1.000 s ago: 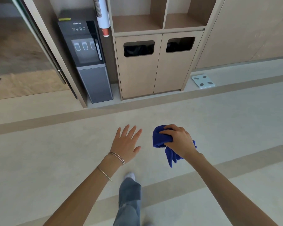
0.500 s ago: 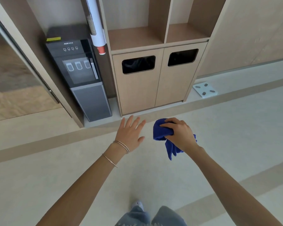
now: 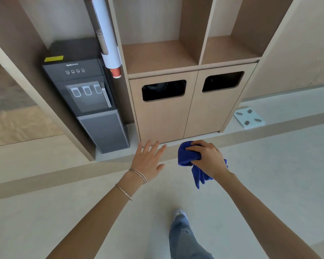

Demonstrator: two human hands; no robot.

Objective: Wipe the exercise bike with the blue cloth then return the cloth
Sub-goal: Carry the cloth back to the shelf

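While the person faces a wooden cabinet point(image 3: 163, 118), both bare arms reach forward over the pale floor point(image 3: 45, 212). Just beside the left side of the cabinet stands a dark grey water dispenser point(image 3: 94, 101). A long cup tube point(image 3: 107, 34) is fixed at the cabinet's left edge, and a red paper cup point(image 3: 116, 72) shows at the tube's lower end.

In front of the cabinet's lower left corner hovers the left hand point(image 3: 148, 161). Its fingers are straight and spread, the palm faces down, and it holds nothing. Thin bracelets point(image 3: 138, 175) sit on this wrist and forearm.

The cabinet has two doors, each with one dark rounded opening, and above them are two open shelf compartments. Well in front of the cabinet, one leg in jeans point(image 3: 183, 238) with a light shoe point(image 3: 179, 212) steps on the floor.

In front of the cabinet's base, about under the line between the two doors, is the blue cloth point(image 3: 185, 156). It is bunched up in the air, and one loose end hangs down. The right hand point(image 3: 208, 159) grips it from above, with the fingers curled over the bunch and the thumb pressing from below.

To the right of the cabinet, near its lower right corner, a white bathroom scale point(image 3: 249, 117) lies flat on the floor.
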